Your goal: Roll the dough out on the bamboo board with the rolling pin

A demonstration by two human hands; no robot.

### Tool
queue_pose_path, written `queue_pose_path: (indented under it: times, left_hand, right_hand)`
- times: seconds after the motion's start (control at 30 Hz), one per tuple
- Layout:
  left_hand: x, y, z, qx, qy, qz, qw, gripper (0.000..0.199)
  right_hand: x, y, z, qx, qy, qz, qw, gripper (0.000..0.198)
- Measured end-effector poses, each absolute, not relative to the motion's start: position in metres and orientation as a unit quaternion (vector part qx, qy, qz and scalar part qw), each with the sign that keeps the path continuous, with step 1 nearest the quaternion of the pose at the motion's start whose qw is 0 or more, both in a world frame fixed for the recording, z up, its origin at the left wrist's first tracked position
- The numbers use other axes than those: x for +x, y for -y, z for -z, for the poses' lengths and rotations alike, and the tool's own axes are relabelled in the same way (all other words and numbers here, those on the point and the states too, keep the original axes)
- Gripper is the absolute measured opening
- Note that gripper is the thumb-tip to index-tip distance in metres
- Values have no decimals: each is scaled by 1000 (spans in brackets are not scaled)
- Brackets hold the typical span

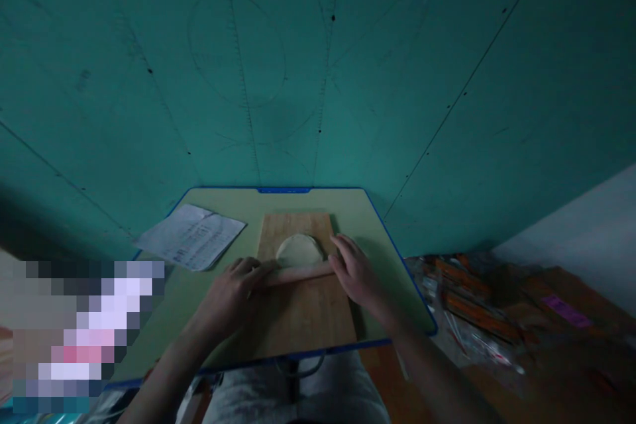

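Observation:
A pale round of flattened dough [299, 250] lies on a wooden cutting board [303, 318]. Across its near edge rests a light wooden rolling pin [298, 273], tilted slightly up to the right. My left hand [237, 291] is closed over the pin's left end, hiding that end. At the other end my right hand [354, 269] has its fingers bent around the pin, thumb side toward the dough. The dough's near edge is partly covered by the pin.
Printed paper sheets [193, 236] lie on the left of the blue-edged table [387, 265]. Behind it rises a green wall [278, 79] with drawn lines. Cardboard boxes [571, 305] and plastic-wrapped packages [467, 305] fill the floor at right. Lower left is pixelated.

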State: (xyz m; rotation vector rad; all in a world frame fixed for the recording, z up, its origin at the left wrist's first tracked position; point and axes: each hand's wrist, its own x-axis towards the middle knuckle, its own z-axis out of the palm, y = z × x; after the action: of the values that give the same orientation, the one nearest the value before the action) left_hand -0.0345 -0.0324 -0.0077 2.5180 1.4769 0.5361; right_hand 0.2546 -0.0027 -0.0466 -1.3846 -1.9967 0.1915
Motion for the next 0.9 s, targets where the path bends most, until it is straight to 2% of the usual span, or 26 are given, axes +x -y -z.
queue_pose_path:
  times: [0.1,0.2,0.37,0.5,0.67,0.77,0.9]
  left_hand:
    - [-36,25,6,852,-487,-180,64,58]
    - [-37,17,5,857,-484,-174,41,55]
    - [-34,-6,14,856,-481,-186,40,61]
    - [-36,-42,18,837,-507,-204,26,47]
    - [-34,-80,5,779,-586,-222,-27,41]
    - [-29,-65,6,768,-595,-235,-17,39]
    - [-22,-2,17,798,-550,-244,30,41]
  right_hand:
    - [248,-8,49,-539,777,-74,317,46]
    - [245,-22,46,-546,778,-61,305,45]
    - [240,-49,38,-558,768,-45,310,37]
    - [230,-83,25,-583,758,-38,290,30]
    - [217,-117,10,-641,730,-35,235,24]
    - [218,-106,13,-637,732,-32,239,22]
    - [234,-51,29,-568,773,-41,279,27]
